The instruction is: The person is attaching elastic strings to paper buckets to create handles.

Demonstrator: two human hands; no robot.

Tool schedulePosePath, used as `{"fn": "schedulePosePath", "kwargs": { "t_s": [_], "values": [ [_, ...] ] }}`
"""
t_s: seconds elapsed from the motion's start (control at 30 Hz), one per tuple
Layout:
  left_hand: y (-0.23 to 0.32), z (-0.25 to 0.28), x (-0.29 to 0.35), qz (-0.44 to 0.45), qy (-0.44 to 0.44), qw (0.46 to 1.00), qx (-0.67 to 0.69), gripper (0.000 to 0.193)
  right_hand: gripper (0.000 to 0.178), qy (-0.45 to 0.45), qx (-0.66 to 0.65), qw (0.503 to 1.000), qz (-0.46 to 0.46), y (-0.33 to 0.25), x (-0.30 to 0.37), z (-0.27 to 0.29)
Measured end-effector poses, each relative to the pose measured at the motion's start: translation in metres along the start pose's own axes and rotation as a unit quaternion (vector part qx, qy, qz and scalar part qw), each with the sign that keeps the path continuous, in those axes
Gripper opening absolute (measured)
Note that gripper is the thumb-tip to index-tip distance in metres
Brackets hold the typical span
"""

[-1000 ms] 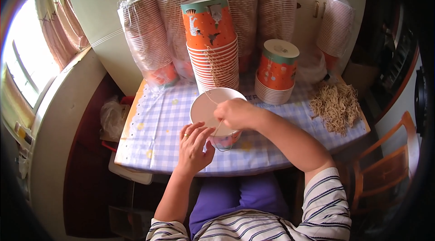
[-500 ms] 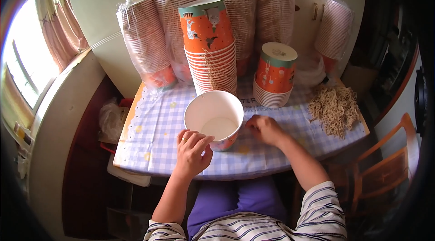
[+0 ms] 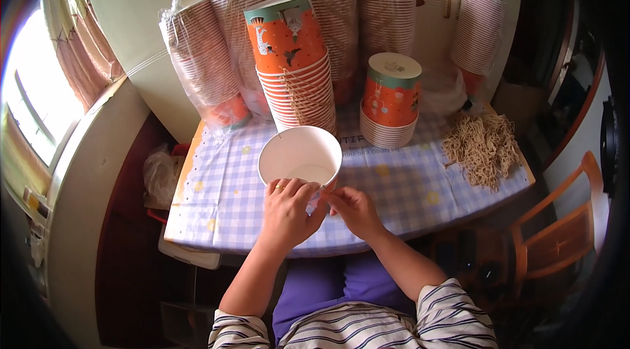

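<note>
Below me are my striped shirt [image 3: 354, 332] and purple trousers [image 3: 344, 287]. My left hand [image 3: 289, 211] holds the paper tub [image 3: 298, 149] by its near rim, the fingers bent over the edge and the thumb outside. My right hand [image 3: 357, 212] is just beside it, thumb and fingertips drawn narrow at the near right of the rim, close to my left thumb; I cannot tell what, if anything, is pinched between them.

The tub is directly ahead of both hands, mouth up, on the blue-and-white checked tablecloth [image 3: 394, 185]. Its inside is white; most of its outer wall is hidden behind my fingers.

Farther right, well apart from my hands, lies a tangled heap of tan cords [image 3: 482, 149]. To the left of it stands a short stack of upside-down orange tubs [image 3: 392, 103]. Just beyond my tub rises a tall stack of upside-down tubs [image 3: 289, 41], tan cords hanging down its side. Behind it, plastic-wrapped stacks [image 3: 387, 18] stand before a pale cupboard [image 3: 433, 54].
</note>
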State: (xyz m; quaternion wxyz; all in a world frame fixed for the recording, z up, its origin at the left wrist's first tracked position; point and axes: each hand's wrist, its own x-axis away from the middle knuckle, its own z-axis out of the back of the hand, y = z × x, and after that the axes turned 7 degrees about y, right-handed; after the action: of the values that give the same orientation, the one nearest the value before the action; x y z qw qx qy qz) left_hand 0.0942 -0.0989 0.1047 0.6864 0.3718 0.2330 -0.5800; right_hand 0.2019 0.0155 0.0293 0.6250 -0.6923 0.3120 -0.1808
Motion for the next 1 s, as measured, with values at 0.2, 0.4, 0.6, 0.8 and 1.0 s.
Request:
{"fn": "schedulePosePath", "kwargs": {
  "t_s": [0.2, 0.4, 0.6, 0.8, 1.0],
  "values": [
    [-0.004, -0.01, 0.0, 0.036, -0.018, 0.999, 0.0, 0.01, 0.02, 0.042, 0.078, 0.995, 0.038, 0.002, -0.005, -0.007],
    [-0.009, -0.016, 0.001, 0.022, 0.0, 1.0, -0.017, 0.006, 0.02, 0.05, 0.069, 0.996, 0.039, 0.002, -0.006, -0.011],
    [-0.01, -0.015, 0.002, 0.032, -0.002, 0.999, 0.002, 0.019, 0.018, 0.044, 0.03, 0.998, 0.023, 0.008, -0.005, -0.008],
    [-0.004, -0.016, -0.003, -0.01, -0.026, 0.999, 0.016, 0.031, 0.014, 0.048, -0.049, 0.998, 0.007, 0.011, -0.002, -0.012],
    [-0.006, -0.019, -0.004, -0.033, -0.024, 0.999, 0.016, 0.03, 0.01, 0.038, -0.093, 0.995, 0.004, 0.012, -0.002, -0.012]
  ]
}}
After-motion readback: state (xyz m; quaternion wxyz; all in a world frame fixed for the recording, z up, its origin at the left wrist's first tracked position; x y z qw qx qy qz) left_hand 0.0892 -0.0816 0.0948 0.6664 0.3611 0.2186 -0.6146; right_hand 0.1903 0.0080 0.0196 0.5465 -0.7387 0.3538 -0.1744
